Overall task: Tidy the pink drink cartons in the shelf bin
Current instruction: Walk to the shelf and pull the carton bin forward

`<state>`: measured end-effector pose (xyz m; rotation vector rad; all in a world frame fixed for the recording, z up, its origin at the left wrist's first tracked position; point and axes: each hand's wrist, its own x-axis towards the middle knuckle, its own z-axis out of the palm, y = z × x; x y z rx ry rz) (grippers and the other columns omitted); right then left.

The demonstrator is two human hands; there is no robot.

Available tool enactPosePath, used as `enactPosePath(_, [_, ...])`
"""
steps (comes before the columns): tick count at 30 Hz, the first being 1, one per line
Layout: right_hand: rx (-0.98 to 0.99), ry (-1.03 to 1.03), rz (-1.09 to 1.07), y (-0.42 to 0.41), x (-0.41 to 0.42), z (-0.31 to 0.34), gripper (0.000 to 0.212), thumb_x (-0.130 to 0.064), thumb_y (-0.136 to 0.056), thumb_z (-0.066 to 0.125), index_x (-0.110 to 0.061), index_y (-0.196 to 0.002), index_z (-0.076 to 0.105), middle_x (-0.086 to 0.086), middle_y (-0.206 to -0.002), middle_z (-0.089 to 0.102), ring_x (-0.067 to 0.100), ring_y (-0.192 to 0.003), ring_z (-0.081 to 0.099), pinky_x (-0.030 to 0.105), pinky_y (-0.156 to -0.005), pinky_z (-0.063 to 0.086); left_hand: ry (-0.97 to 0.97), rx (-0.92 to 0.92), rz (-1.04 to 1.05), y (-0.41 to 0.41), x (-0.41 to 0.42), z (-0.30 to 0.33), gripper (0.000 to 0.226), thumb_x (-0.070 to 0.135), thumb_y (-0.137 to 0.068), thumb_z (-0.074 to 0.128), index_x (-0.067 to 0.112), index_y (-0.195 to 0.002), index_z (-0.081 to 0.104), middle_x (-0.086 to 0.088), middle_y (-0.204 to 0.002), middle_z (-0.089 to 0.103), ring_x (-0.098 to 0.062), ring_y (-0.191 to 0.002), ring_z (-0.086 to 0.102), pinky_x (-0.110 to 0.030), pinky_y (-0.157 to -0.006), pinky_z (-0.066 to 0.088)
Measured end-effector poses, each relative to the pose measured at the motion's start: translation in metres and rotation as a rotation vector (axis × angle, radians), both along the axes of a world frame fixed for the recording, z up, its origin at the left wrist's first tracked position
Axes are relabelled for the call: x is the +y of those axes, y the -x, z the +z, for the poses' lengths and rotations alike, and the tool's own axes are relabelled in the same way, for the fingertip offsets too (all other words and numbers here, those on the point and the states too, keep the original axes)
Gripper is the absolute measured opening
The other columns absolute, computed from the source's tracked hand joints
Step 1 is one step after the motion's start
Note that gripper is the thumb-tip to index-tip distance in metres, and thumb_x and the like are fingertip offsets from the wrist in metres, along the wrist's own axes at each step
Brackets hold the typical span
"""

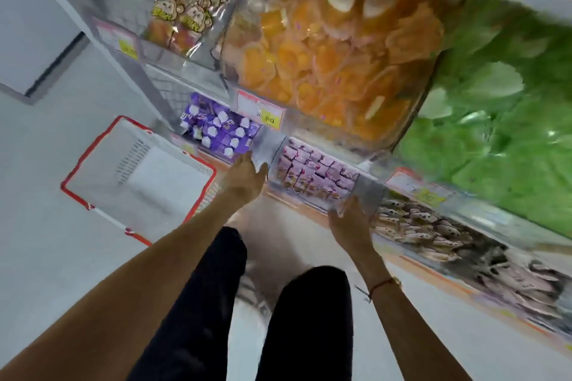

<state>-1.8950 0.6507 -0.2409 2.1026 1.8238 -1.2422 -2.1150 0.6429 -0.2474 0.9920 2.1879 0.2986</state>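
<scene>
Several pink drink cartons [312, 172] lie packed in rows in a clear shelf bin [269, 148] on the low shelf. My left hand [246, 178] reaches to the bin's left front corner, fingers fairly straight, touching or nearly touching its clear wall. My right hand [351, 221] is at the bin's right front corner, fingers against the clear wall [370, 195]; whether they curl round the edge is blurred. Neither hand holds a carton.
Purple cartons [216, 130] fill the bin to the left, brownish packs [433, 229] the bin to the right. Above hang bins of orange snacks [334, 65] and green packs [501, 120]. A white basket with a red rim [93, 161] stands on the floor at left.
</scene>
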Motion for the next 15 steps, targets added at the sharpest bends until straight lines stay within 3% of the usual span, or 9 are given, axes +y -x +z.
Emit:
enactPosePath(2, [-0.050,-0.112,-0.051,0.006,0.008,-0.038,0.066,-0.031,-0.100,0.043,0.001,-0.149,0.012,0.018,-0.153,0.028,0.035,-0.136,0.034,0.037,-0.105,0.029,-0.057,0.025,-0.112,0.010,0.014,-0.046,0.058,0.038,-0.097,0.047,-0.001,-0.139,0.038,-0.023,-0.141,0.045,-0.037,-0.129,0.044,-0.043,-0.106,0.035])
enactPosePath(4, [-0.026,-0.260,-0.128,0.009,0.019,-0.073,0.065,-0.032,-0.099,0.044,-0.004,-0.150,0.012,0.019,-0.146,0.042,0.037,-0.125,0.049,0.042,-0.096,0.040,-0.176,0.049,-0.200,0.018,0.030,-0.087,0.054,0.041,-0.097,0.046,0.005,-0.137,0.043,-0.017,-0.139,0.050,-0.035,-0.126,0.050,-0.042,-0.103,0.039])
enactPosePath(7, [-0.085,-0.510,-0.153,0.000,0.030,-0.108,0.049,-0.022,-0.098,0.045,-0.014,-0.144,0.029,0.023,-0.110,0.066,0.044,-0.090,0.064,0.046,-0.069,0.050,-0.517,-0.033,-0.302,0.019,0.033,-0.130,0.042,0.032,-0.100,0.041,0.014,-0.138,0.044,-0.012,-0.128,0.059,-0.031,-0.108,0.061,-0.034,-0.095,0.044])
enactPosePath(9, [-0.170,-0.688,-0.101,-0.008,0.031,-0.124,0.046,-0.014,-0.095,0.050,-0.013,-0.139,0.039,0.026,-0.085,0.068,0.047,-0.073,0.063,0.038,-0.056,0.039,-0.706,-0.017,-0.368,0.018,0.029,-0.148,0.041,0.027,-0.099,0.037,0.011,-0.136,0.046,-0.012,-0.122,0.062,-0.031,-0.101,0.064,-0.028,-0.089,0.038])
enactPosePath(11, [-0.238,-0.816,-0.048,-0.010,0.028,-0.133,0.044,-0.008,-0.091,0.054,-0.007,-0.135,0.046,0.029,-0.076,0.065,0.049,-0.068,0.061,0.037,-0.054,0.032,-0.775,-0.060,-0.388,0.017,0.026,-0.160,0.043,0.026,-0.098,0.033,0.010,-0.137,0.043,-0.011,-0.128,0.058,-0.029,-0.111,0.059,-0.028,-0.094,0.037])
enactPosePath(15, [-0.218,-0.966,-0.001,-0.011,0.028,-0.141,0.028,-0.015,-0.097,0.045,0.000,-0.120,0.051,0.030,-0.081,0.065,0.050,-0.074,0.060,0.040,-0.055,0.031,-0.873,-0.069,-0.452,0.024,0.031,-0.171,0.035,0.019,-0.101,0.038,0.011,-0.136,0.043,-0.009,-0.132,0.054,-0.029,-0.116,0.056,-0.043,-0.097,0.043])
